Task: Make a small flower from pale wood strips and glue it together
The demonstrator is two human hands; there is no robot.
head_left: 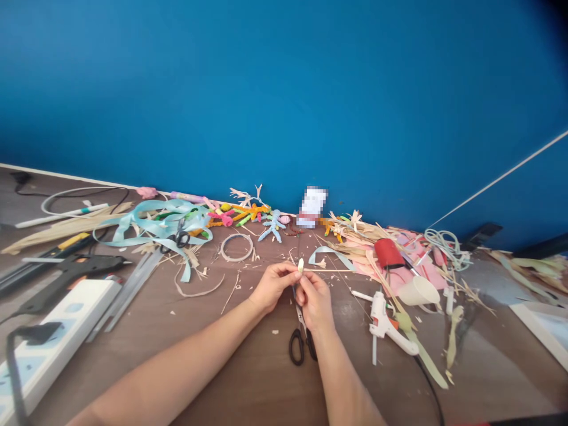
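Observation:
Both my hands meet above the middle of the table, fingertips pinched together. Between them a small pale cream-green piece (300,265), perhaps a cut bit of dried husk, sticks up. My left hand (276,285) is closed with thumb and fingers at this piece. From the other side my right hand (316,299) is closed on its lower end. Black-handled scissors (296,347) lie under my right hand, blades pointing away and partly hidden by it. A pale ring (236,247) lies beyond my left hand.
At right sit a white glue gun (382,325), a red spool (389,254) and a white cup (419,290). At left are a power strip (66,331), a black glue gun (73,275), clear glue sticks (128,290) and blue ribbon (146,219). Pipe-cleaner figures (271,226) line the wall.

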